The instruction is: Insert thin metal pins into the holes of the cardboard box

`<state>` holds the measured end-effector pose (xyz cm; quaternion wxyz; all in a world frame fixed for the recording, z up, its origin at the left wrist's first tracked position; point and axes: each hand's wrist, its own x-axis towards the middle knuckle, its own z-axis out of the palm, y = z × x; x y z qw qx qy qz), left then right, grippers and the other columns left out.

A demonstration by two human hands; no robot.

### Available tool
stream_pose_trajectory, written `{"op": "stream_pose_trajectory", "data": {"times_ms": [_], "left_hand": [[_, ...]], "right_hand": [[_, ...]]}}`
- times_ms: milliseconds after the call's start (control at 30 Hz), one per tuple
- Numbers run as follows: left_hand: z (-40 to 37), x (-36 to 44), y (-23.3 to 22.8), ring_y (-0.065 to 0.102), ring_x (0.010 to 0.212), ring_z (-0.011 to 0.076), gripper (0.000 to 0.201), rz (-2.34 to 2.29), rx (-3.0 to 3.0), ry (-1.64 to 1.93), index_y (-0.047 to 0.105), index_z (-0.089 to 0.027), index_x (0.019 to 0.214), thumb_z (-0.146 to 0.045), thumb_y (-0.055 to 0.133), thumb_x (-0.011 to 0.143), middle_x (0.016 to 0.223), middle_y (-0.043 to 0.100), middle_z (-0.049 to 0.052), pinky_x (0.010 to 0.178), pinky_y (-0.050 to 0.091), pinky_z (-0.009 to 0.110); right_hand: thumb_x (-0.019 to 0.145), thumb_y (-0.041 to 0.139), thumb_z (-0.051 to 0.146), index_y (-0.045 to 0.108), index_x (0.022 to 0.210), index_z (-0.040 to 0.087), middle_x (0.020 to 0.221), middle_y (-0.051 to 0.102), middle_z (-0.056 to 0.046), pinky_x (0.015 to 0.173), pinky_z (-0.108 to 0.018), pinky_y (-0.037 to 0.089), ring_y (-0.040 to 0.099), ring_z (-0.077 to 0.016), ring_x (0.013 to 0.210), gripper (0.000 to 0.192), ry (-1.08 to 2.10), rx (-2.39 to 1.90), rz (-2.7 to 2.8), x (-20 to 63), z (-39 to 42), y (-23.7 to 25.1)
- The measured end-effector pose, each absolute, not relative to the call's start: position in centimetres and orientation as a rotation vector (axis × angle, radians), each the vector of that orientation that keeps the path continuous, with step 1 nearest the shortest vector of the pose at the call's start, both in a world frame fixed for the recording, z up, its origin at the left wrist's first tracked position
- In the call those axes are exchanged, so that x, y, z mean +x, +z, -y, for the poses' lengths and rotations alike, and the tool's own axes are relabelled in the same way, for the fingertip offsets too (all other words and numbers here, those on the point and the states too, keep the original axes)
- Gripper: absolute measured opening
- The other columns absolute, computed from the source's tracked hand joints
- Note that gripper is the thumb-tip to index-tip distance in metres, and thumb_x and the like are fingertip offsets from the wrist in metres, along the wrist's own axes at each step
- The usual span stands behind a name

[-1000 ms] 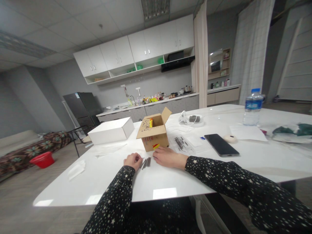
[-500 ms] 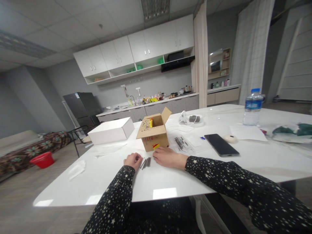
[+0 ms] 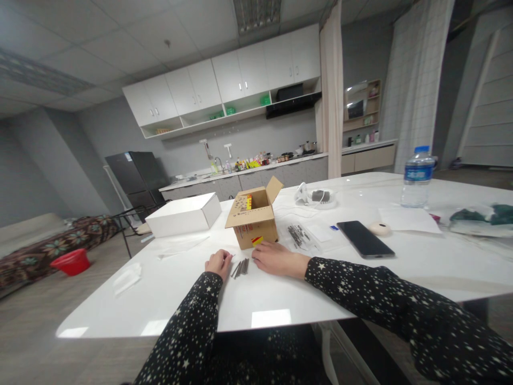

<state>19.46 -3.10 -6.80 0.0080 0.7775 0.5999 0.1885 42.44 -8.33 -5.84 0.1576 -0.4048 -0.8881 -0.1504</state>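
A small heap of thin dark nails (image 3: 240, 267) on the white table (image 3: 256, 305), just in front of the open cardboard box (image 3: 253, 219). Left hand (image 3: 218, 263) curled loosely right beside the nails, on their left, fingertips (image 3: 229, 258) at the edge of the heap (touching or only very close, cannot tell). Cannot tell if anything pinched in those fingers either. Right hand (image 3: 276, 258) flat on the table on the other side of the nails, palm down, fingers spread a little, holding nothing. Thumb side of that hand near the front corner of the box, by the red and yellow sticker.

Box flaps up, one pointing back and to the right. Left of the box, a closed white box (image 3: 184, 214). Further left and nearer than the box, a bit of crumpled white paper (image 3: 126, 278). Right of the box, a clear bag with more dark pieces (image 3: 298, 235). Past that, a black phone (image 3: 364, 239) lying flat, and a small round pale thing (image 3: 379, 228) beside it. Behind the box to the right, a white dish with a cable (image 3: 318, 197). Far right of the box, a water bottle (image 3: 417, 176) with a blue cap, standing up, with a sheet of paper (image 3: 409, 219) in front of it.

Both sleeves black with small white stars.
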Motion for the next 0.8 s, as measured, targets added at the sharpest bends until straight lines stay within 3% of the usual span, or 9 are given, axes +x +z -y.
{"op": "stream_pose_trajectory", "data": {"times_ms": [367, 800], "left_hand": [[2.3, 18.9, -6.4, 0.064, 0.076, 0.0184, 0.022, -1.567, 2.353, 0.990, 0.058, -0.022, 0.081, -0.040, 0.047, 0.086, 0.077, 0.068, 0.003, 0.077, 0.051, 0.032], [2.9, 19.0, -5.7, 0.062, 0.081, 0.0181, 0.030, -1.447, 2.339, 1.195, 0.070, -0.019, 0.094, -0.039, 0.050, 0.085, 0.097, 0.070, 0.008, 0.069, 0.050, 0.029]], "right_hand": [[0.098, 0.044, 0.023, 0.066, 0.092, 0.012, 0.093, 0.065, -0.012, 0.082, -0.034, 0.046, 0.060, -0.0218, 0.090, 0.026, -0.419, -1.153, 2.522, 42.5, 8.3, -5.8], [0.097, 0.043, 0.023, 0.065, 0.093, 0.013, 0.095, 0.067, -0.011, 0.083, -0.034, 0.046, 0.061, -0.0225, 0.092, 0.025, -0.464, -1.156, 2.503, 42.6, 8.4, -6.0]]}}
